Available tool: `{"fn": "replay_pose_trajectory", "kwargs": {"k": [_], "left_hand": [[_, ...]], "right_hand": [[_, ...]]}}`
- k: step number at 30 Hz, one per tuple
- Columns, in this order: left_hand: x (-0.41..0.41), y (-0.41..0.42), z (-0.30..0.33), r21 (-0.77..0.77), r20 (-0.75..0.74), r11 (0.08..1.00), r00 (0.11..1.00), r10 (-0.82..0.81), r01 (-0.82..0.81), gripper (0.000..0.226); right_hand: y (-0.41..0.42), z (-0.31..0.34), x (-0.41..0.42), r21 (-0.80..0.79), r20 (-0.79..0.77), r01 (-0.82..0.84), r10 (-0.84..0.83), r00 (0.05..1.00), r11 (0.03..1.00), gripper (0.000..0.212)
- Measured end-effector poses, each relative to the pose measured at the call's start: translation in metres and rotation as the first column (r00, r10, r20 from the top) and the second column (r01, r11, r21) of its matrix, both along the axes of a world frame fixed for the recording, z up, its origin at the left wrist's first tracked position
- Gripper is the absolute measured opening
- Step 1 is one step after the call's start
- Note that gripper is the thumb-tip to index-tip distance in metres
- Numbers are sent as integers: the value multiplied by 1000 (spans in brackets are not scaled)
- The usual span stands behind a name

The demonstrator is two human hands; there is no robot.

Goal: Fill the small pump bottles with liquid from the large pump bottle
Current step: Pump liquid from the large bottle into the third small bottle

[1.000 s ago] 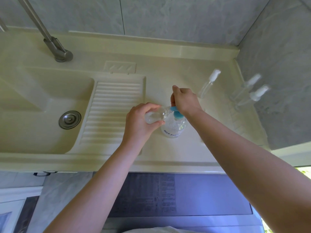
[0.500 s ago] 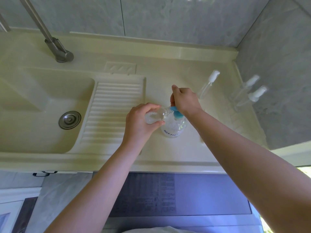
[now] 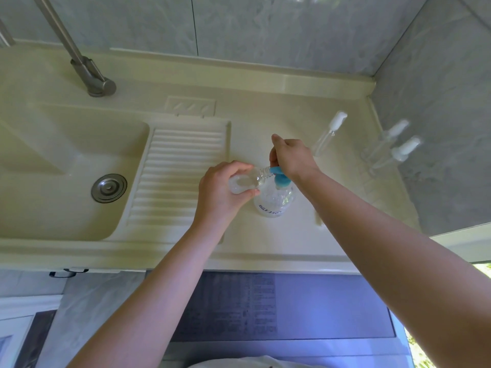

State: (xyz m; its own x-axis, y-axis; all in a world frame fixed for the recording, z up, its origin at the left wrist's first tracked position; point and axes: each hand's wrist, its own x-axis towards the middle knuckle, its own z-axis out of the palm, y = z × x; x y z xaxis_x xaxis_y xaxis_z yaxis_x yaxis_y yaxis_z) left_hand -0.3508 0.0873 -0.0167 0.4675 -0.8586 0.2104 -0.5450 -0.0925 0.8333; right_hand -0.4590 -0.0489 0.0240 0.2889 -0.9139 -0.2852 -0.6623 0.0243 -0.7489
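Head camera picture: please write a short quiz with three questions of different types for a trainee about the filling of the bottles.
1. True or false: the small open bottle stands upright on the countertop.
2. Multiple choice: what does the right hand press? A) the faucet B) the blue pump head of the large pump bottle C) the sink drain
3. Which hand holds the small open bottle at the blue spout?

Key
1. False: it is held tilted on its side, neck toward the spout.
2. B
3. The left hand. One capped small bottle stands beyond the right hand.
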Motion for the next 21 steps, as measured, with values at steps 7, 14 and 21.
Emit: {"fn": "replay_pose_trajectory", "kwargs": {"k": [7,14,21], "left_hand": [[-1,-1,1,-2,-18,1000,1000,5,-5,43],[-1,-2,-1,-11,-33,1000,999,-2,2,44],[-2,-2,1,-21,-30,1000,1000,1,-2,42]], "right_hand": [[7,0,5,-126,-89,-41,30,996,991,45],[2,1,1,-29,-26,-11,10,1000,1000,48],[6,-2,3,-130,-59,-42,34,998,991,43]]}}
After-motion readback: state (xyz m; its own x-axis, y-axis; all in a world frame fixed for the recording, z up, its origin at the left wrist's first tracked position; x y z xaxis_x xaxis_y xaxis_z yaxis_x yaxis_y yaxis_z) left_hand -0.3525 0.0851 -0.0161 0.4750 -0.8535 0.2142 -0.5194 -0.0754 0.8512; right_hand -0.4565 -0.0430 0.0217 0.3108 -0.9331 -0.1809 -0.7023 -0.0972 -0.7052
